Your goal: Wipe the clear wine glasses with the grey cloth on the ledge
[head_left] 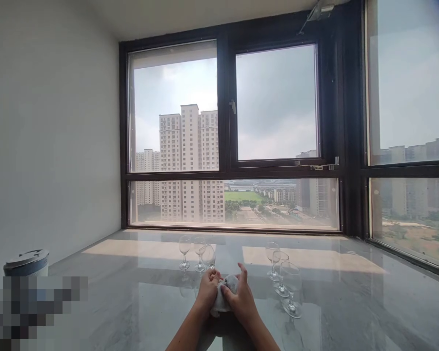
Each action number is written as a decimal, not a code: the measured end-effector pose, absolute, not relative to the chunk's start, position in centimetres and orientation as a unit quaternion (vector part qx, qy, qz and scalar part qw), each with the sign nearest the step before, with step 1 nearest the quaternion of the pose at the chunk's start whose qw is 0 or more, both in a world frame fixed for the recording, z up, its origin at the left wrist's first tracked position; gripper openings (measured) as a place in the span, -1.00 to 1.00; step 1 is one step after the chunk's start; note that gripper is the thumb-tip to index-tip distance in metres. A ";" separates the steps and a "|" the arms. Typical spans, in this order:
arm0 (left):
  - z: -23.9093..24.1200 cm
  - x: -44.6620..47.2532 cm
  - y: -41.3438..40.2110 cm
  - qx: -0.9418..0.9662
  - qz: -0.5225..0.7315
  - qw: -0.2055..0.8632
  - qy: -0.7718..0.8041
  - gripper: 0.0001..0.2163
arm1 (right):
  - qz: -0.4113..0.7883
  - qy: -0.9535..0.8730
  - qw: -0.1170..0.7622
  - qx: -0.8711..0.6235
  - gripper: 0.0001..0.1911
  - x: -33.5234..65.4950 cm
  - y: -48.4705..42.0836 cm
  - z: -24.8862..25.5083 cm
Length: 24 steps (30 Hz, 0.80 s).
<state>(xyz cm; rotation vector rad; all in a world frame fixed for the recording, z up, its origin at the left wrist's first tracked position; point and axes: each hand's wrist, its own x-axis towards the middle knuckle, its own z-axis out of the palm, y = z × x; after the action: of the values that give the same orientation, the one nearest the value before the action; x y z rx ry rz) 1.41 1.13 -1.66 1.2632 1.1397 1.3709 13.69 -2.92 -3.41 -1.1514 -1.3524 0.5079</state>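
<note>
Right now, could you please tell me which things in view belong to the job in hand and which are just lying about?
Likely in use:
pale cloth in the right hand
left cluster of wine glasses
right cluster of wine glasses

Apparently just standing about:
lidded container, far left

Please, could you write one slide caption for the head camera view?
Fingers hold a pale cloth, with stemmed glasses to either side on a glossy surface by a window.
</note>
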 end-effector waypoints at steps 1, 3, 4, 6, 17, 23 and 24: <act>-1.7 1.3 1.2 0.529 0.553 0.446 0.464 -0.74 | 0.219 -0.586 0.602 -0.496 -0.18 13.7 -2.9 -3.5; -1.9 1.2 1.1 0.565 0.542 0.413 0.466 -0.78 | 0.214 -0.580 0.606 -0.500 -0.21 13.7 -2.8 -3.5; -1.9 1.1 1.0 0.581 0.535 0.396 0.468 -0.80 | 0.209 -0.572 0.611 -0.506 -0.22 13.8 -2.8 -3.5; -1.9 1.1 0.7 0.609 0.521 0.369 0.471 -0.83 | 0.199 -0.555 0.622 -0.515 -0.24 14.1 -2.7 -3.4; -1.6 1.5 -0.9 0.778 0.379 0.247 0.435 -0.75 | 0.238 -0.493 0.691 -0.472 -0.18 14.5 -2.9 -2.1; -1.1 1.5 -1.7 0.784 0.371 0.261 0.425 -0.77 | 0.258 -0.481 0.694 -0.469 -0.15 15.2 -2.9 -1.6; -1.0 1.5 -1.8 0.775 0.380 0.263 0.432 -0.72 | 0.255 -0.480 0.696 -0.470 -0.14 15.3 -2.8 -1.4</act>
<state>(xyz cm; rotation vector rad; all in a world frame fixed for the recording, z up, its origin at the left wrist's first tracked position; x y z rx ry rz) 1.49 -1.79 -1.01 2.0959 1.1690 1.0266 15.31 -2.80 -1.43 -1.0485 -1.0706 0.5685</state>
